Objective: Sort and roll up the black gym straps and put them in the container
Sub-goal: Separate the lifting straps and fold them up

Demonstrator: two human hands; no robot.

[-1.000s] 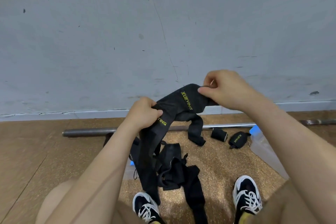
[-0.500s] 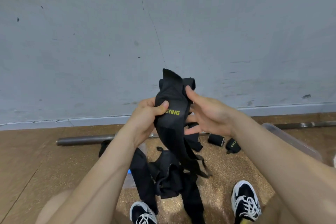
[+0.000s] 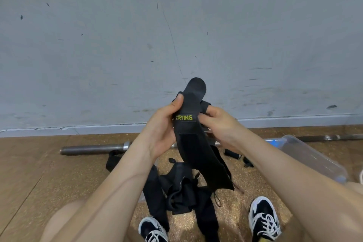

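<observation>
Head view: left hand and right hand both pinch one strap; rolling likely starting, needs tight first fold.

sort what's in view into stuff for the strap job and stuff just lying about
For the job:
- held strap, gripped by left hand and right hand
- strap pile on the floor
- rolled strap
- clear container

Just lying about:
- barbell
- left shoe, right shoe, both worn
</observation>
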